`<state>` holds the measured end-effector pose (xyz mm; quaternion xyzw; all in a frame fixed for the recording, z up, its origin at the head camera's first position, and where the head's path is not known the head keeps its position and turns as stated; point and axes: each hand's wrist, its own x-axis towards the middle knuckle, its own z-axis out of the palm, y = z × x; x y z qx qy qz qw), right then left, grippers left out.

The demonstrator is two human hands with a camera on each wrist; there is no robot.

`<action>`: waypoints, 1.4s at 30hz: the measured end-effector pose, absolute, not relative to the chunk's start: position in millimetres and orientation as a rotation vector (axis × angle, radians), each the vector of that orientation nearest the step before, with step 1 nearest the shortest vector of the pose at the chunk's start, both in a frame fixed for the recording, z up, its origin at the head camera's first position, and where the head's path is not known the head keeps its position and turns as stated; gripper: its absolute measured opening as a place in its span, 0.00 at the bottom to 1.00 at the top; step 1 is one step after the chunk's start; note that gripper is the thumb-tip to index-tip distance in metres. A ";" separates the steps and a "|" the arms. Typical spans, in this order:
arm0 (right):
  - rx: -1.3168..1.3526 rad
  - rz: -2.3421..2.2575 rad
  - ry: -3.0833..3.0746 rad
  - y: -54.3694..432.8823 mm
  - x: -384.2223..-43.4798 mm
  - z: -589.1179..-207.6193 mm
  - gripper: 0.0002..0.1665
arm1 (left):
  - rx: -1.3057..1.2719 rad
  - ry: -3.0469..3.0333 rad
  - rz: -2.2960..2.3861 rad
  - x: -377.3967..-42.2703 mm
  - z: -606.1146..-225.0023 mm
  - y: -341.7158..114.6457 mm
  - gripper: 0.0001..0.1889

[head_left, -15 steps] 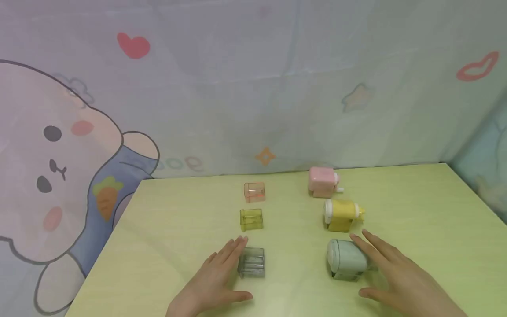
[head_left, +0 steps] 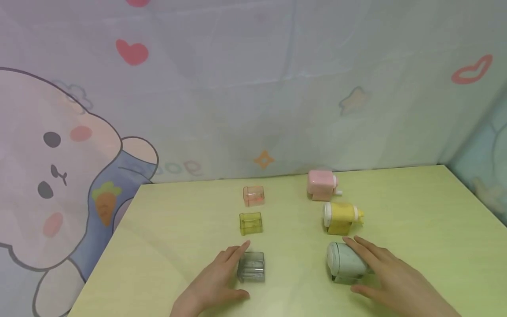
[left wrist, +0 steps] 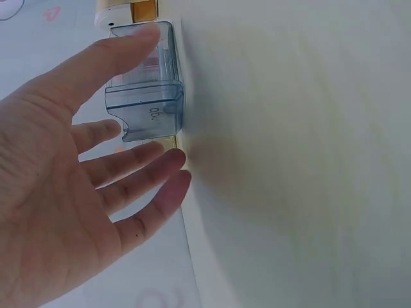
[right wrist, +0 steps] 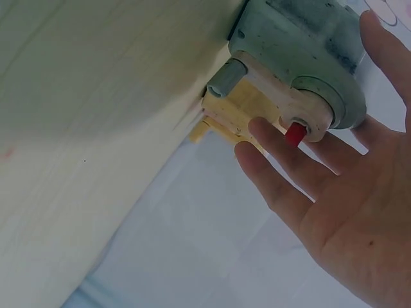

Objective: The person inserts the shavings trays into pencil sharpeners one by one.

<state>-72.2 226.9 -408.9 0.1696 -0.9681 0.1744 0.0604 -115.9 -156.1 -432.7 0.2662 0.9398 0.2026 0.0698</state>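
Note:
A grey-green crank pencil sharpener (head_left: 350, 263) stands at the front right of the table, with a crank handle (right wrist: 226, 78) and a red tip (right wrist: 296, 133) at its hub. My right hand (head_left: 390, 277) is spread at its right side, fingers mostly straight and fingertips right at its body. To the left sits a clear grey plastic shavings drawer (head_left: 251, 267). Fingers spread, my left hand (head_left: 218, 279) is beside its left side; in the left wrist view the thumb overlaps the drawer (left wrist: 144, 109). Neither hand is curled round anything.
Behind the green sharpener stand a yellow crank sharpener (head_left: 341, 216) and a pink one (head_left: 321, 185). Behind the grey drawer lie a clear yellow drawer (head_left: 251, 223) and a clear pink one (head_left: 253, 196). A printed cloth (head_left: 237, 88) hangs along the table's back edge.
My right hand has moved slightly left, closer over the green sharpener. The left hand's fingers have drawn in a little beside the grey drawer. The head view has tilted up slightly.

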 end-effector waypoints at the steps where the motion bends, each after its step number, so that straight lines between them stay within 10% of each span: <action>1: 0.520 0.524 -2.923 226.7 -72.3 -408.8 0.54 | 0.792 2.822 0.617 -115.9 -433.1 -155.9 0.55; 42: 0.708 0.431 -2.616 213.0 -85.7 -433.3 0.47 | 0.811 2.758 0.727 -129.1 -435.7 -146.0 0.35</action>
